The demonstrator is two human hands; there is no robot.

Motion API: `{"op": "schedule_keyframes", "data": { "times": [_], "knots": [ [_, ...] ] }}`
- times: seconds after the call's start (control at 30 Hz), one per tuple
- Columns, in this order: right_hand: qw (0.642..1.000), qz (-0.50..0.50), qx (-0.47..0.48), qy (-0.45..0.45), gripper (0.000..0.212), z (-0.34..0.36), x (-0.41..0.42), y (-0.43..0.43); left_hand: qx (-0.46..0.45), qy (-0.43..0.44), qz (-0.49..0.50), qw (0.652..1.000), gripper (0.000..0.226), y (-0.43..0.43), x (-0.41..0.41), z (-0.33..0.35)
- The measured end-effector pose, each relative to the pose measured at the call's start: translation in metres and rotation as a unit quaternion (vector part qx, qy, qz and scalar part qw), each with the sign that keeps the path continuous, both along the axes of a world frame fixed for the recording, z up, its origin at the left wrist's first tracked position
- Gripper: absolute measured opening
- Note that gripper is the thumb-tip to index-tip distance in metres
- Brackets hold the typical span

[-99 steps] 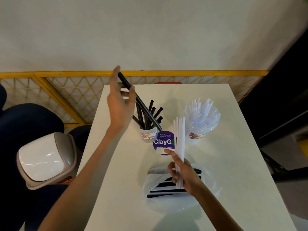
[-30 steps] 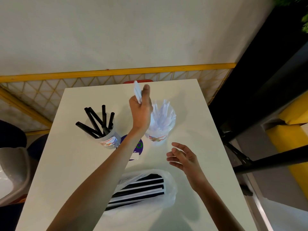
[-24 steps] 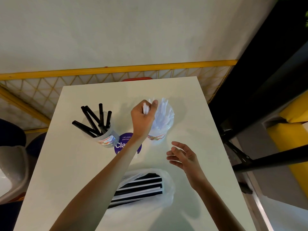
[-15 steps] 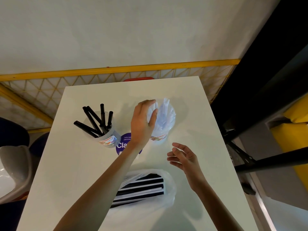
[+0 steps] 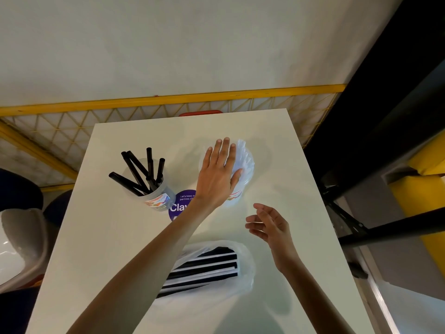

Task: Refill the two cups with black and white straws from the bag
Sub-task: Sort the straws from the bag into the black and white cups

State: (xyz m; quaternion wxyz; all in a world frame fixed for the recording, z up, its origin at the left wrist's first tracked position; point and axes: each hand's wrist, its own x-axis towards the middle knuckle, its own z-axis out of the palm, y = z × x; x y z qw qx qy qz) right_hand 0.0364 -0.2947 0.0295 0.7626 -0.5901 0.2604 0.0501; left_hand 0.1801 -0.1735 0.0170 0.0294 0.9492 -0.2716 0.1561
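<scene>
Seen from above, a white table (image 5: 96, 237) fills the middle of the frame. At lower centre lies a clear plastic bag (image 5: 243, 273), its mouth open and black and white straws (image 5: 204, 266) not yet taken out.

Two clear cups stand above it. The cup of black straws (image 5: 156, 196) is at centre left and the cup of white straws (image 5: 237, 196) at centre right, with a purple sticker (image 5: 179, 208) on the table between them.

Trouble is judged most likely at the right-hand cup. It looks light and is steadied by nothing, so a downward press that lands off-centre could tip it or skid it across the smooth tabletop. The white straws (image 5: 245, 157) could also be bent, or splayed over the rim and spilled toward the table's far edge. The black straws lean loosely and could be knocked by the forearm that passes close beside them.

The left hand (image 5: 216, 174) is stretched forward from lower left and laid palm down on the tops of the white straws. Its fingers are held straight and close together, and nothing is gripped.

The right hand (image 5: 272, 225) is held above the table between bag and cup. Its fingers are loosely curled and spread, and it is empty.
</scene>
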Motion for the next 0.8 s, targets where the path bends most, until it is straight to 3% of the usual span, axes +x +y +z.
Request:
{"op": "schedule_keyframes", "data": {
  "times": [0.33,0.43,0.53,0.6,0.7,0.8],
  "knots": [
    [0.997,0.053,-0.046,-0.025,0.02,0.002,-0.013,0.016,-0.08,0.088,0.02,0.993,0.068,0.014,-0.006,0.012],
    [0.995,0.087,-0.054,-0.017,0.022,0.002,-0.019,0.021,-0.216,0.103,-0.014,0.971,0.066,0.023,-0.031,0.036],
    [0.989,0.137,-0.06,0.013,0.023,0.001,-0.025,0.029,-0.391,0.137,-0.054,0.908,0.046,0.039,-0.079,0.054],
    [0.983,0.163,-0.063,0.047,0.023,-0.002,-0.03,0.036,-0.441,0.155,-0.077,0.881,0.029,0.058,-0.116,0.05],
    [0.973,0.187,-0.099,0.089,0.021,-0.011,-0.035,0.048,-0.406,0.222,-0.093,0.882,0.017,0.083,-0.165,0.024],
    [0.96,0.21,-0.152,0.111,0.024,-0.022,-0.038,0.059,-0.287,0.295,-0.074,0.908,0.026,0.104,-0.192,-0.021]
  ]
}}
